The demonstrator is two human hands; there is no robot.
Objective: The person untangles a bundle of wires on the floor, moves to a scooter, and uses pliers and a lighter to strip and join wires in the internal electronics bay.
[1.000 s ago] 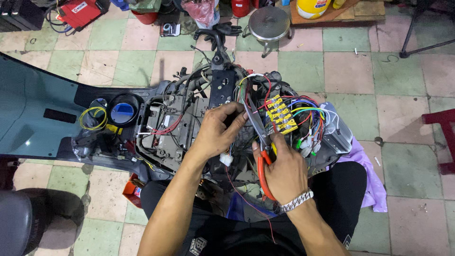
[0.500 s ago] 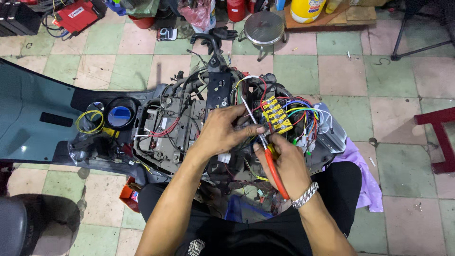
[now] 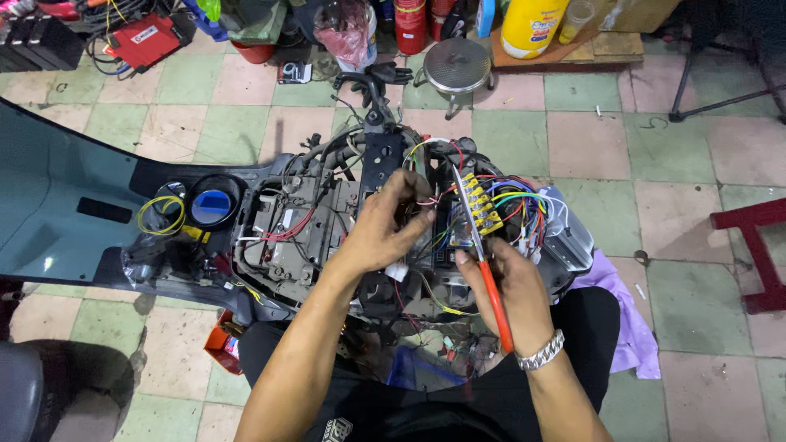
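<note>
My left hand (image 3: 385,229) pinches thin, floppy wires (image 3: 426,199) in the opened scooter (image 3: 295,229) while my right hand (image 3: 508,282) grips an orange-handled screwdriver (image 3: 483,262), rigid and light, tip near the yellow terminal block (image 3: 479,205).

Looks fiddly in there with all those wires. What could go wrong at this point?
The screwdriver in the right hand points into a dense bundle of coloured wires beside the yellow terminal block; a slip might nick insulation or bridge contacts. The left hand pinches thin wires close to the tip, so it could get jabbed, or tug a lead loose.
</note>
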